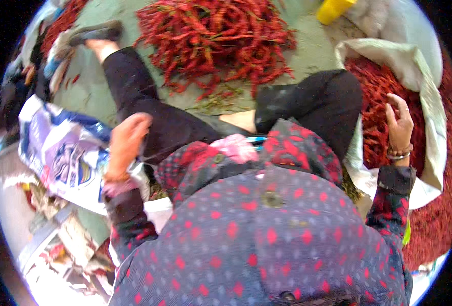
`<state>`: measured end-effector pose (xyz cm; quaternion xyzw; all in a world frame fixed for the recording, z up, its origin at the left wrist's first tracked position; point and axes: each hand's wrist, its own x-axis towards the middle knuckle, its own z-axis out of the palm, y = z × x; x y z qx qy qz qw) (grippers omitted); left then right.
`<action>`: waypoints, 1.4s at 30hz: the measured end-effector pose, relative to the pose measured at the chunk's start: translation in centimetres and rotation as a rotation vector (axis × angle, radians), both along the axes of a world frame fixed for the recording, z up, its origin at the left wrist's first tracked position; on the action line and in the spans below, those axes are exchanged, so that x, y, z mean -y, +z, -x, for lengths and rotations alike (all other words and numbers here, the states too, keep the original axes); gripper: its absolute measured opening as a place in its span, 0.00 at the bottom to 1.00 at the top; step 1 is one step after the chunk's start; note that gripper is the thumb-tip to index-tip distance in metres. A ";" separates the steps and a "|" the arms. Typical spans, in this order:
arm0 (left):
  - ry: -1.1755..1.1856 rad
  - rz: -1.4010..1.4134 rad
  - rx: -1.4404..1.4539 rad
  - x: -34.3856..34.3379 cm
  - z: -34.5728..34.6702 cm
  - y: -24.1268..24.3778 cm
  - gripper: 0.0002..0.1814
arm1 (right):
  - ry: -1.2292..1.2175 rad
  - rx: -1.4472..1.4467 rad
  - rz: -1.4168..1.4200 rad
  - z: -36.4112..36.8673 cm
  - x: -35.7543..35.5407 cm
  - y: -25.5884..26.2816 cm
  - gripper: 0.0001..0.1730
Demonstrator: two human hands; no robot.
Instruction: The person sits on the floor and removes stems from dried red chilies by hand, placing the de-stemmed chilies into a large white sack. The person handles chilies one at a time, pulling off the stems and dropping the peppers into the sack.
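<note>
My left hand point(128, 139) is raised beside my left thigh, near a white and blue printed plastic bag point(71, 153). It is blurred, and I cannot tell whether anything sits between its fingers. Over on the other side, my right hand point(400, 120) hovers above an open white woven sack point(432, 122) with dried red chillies point(371, 111) inside. Its fingers are apart and bent, with no chilli visible in them. On the floor beyond my legs lies a large heap of long red chillies point(214, 42).
Loose stems and bits point(224, 97) litter the floor by the heap. More red chillies point(436, 229) spread outside the sack at the right. A yellow object point(335, 9) stands at the far right. Another person's shoe point(98, 32) appears at the upper left.
</note>
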<state>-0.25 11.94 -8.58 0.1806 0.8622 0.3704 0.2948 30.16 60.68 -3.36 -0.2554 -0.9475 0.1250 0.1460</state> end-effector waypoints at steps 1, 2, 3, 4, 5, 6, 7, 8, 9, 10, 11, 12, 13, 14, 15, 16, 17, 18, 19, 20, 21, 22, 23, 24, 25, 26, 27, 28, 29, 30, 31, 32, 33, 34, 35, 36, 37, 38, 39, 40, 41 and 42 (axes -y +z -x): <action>-0.240 0.008 -0.191 -1.8 0.1 -0.5 0.10 | 0.096 -0.052 -0.003 0.9 1.2 -0.5 0.12; -0.446 0.093 -0.374 -3.1 0.3 -0.7 0.09 | 0.161 -0.080 0.000 1.6 2.2 -0.9 0.12; -0.527 0.140 -0.364 -4.8 0.4 -1.4 0.09 | 0.199 -0.104 -0.004 2.3 3.1 -1.6 0.13; -0.619 0.189 -0.338 -6.3 0.0 -2.0 0.10 | 0.236 -0.150 0.015 3.1 4.0 -1.8 0.13; -0.788 0.286 -0.345 -8.9 0.1 -4.0 0.11 | 0.246 -0.108 0.037 4.1 4.3 -2.8 0.13; -0.882 0.365 -0.350 -10.5 -0.8 -5.1 0.12 | 0.269 -0.115 0.026 4.6 5.1 -2.7 0.14; -0.958 0.321 -0.361 -12.1 -1.2 -6.4 0.14 | 0.283 -0.121 0.014 5.0 5.3 -3.2 0.14; -0.996 0.338 -0.372 -13.3 -1.6 -7.6 0.15 | 0.283 -0.129 0.027 5.4 5.8 -3.4 0.14; -1.010 0.358 -0.371 -14.0 -2.0 -8.8 0.17 | 0.302 -0.135 0.055 5.6 6.0 -3.6 0.14; -1.021 0.330 -0.347 -14.7 -2.1 -10.0 0.18 | 0.304 -0.122 0.074 5.8 6.3 -4.0 0.14; -1.029 0.302 -0.322 -15.2 -2.1 -11.1 0.19 | 0.306 -0.115 0.095 5.8 6.6 -4.2 0.14; -1.028 0.315 -0.300 -15.3 -2.0 -12.1 0.18 | 0.300 -0.120 0.107 5.8 6.8 -4.5 0.14; -1.028 0.330 -0.280 -15.2 -1.7 -13.0 0.18 | 0.304 -0.127 0.119 5.8 7.0 -4.6 0.14; -1.029 0.346 -0.258 -14.9 -1.4 -13.8 0.18 | 0.304 -0.119 0.111 5.7 7.0 -4.8 0.14; -1.039 0.399 -0.230 -14.3 -1.0 -14.5 0.17 | 0.299 -0.111 0.110 5.7 7.1 -4.9 0.14; -1.048 0.453 -0.203 -13.6 -0.3 -15.0 0.17 | 0.306 -0.114 0.105 5.8 7.1 -4.9 0.14; -1.055 0.508 -0.178 -12.6 0.4 -15.4 0.16 | 0.308 -0.121 0.104 5.9 7.1 -5.0 0.14; -0.988 0.446 -0.191 -11.1 1.0 -15.6 0.16 | 0.305 -0.137 0.110 6.1 7.1 -5.0 0.14; -0.954 0.654 -0.024 -10.6 1.8 -16.1 0.16 | 0.319 -0.139 0.103 6.3 7.1 -5.0 0.14; -0.921 0.711 -0.001 -9.8 2.8 -16.6 0.15 | 0.328 -0.145 0.102 6.5 7.1 -5.0 0.13; -0.888 0.767 0.031 -8.8 3.4 -17.1 0.14 | 0.335 -0.158 0.102 6.7 7.1 -5.0 0.13; -0.863 0.810 0.055 -7.9 4.1 -17.8 0.13 | 0.345 -0.153 0.103 6.9 7.2 -4.9 0.13; -0.839 0.836 0.089 -6.7 4.8 -18.5 0.12 | 0.356 -0.148 0.099 7.0 7.2 -4.8 0.13; -0.803 0.861 0.124 -5.6 5.5 -19.5 0.11 | 0.367 -0.153 0.096 7.1 7.3 -4.7 0.13; -0.769 0.878 0.165 -4.3 6.2 -20.5 0.10 | 0.365 -0.146 0.100 7.2 7.4 -4.7 0.13; -0.738 0.875 0.215 -3.0 7.2 -21.6 0.09 | 0.372 -0.151 0.104 7.3 7.4 -4.6 0.13; -0.705 0.857 0.274 -1.8 8.1 -22.7 0.08 | 0.385 -0.173 0.109 7.3 7.5 -4.6 0.13; -0.667 0.821 0.343 -0.7 8.9 -23.9 0.07 | 0.385 -0.176 0.120 7.4 7.6 -4.6 0.13; -0.627 0.738 0.442 0.3 9.6 -24.8 0.06 | 0.384 -0.188 0.135 7.4 7.7 -4.6 0.13; -0.588 0.592 0.585 0.8 10.3 -25.4 0.05 | 0.386 -0.191 0.151 7.5 7.8 -4.7 0.13; -0.529 0.411 0.753 1.0 10.5 -26.0 0.04 | 0.394 -0.174 0.157 7.6 8.0 -4.9 0.13; -0.458 0.142 1.029 0.9 10.6 -26.1 0.04 | 0.408 -0.173 0.161 7.8 8.2 -5.0 0.13; -0.416 0.186 0.828 0.5 10.3 -26.1 0.06 | 0.413 -0.175 0.164 7.9 8.3 -5.1 0.13; -0.366 0.248 0.625 -0.2 9.9 -25.9 0.08 | 0.423 -0.173 0.176 8.1 8.4 -5.2 0.13; -0.307 0.320 0.436 -1.4 8.9 -25.8 0.10 | 0.429 -0.164 0.172 8.3 8.5 -5.2 0.13; -0.449 0.108 0.516 -2.3 8.8 -25.1 0.15 | 0.428 -0.160 0.176 8.4 8.6 -5.2 0.13; -0.756 0.421 0.391 -2.6 7.9 -24.3 0.16 | 0.420 -0.151 0.184 8.5 8.6 -5.1 0.13; -0.804 0.634 0.330 -3.1 7.5 -23.5 0.15 | 0.428 -0.150 0.169 8.6 8.6 -4.9 0.13; -0.794 0.775 0.286 -3.5 7.2 -22.8 0.15 | 0.434 -0.161 0.162 8.6 8.6 -4.8 0.13; -0.793 0.859 0.259 -3.8 7.1 -22.1 0.14 | 0.436 -0.163 0.161 8.6 8.6 -4.7 0.13; -0.793 0.920 0.239 -3.8 6.9 -21.4 0.14 | 0.445 -0.168 0.159 8.6 8.6 -4.6 0.13; -0.794 0.967 0.217 -3.9 7.0 -20.7 0.14 | 0.449 -0.179 0.162 8.6 8.5 -4.5 0.13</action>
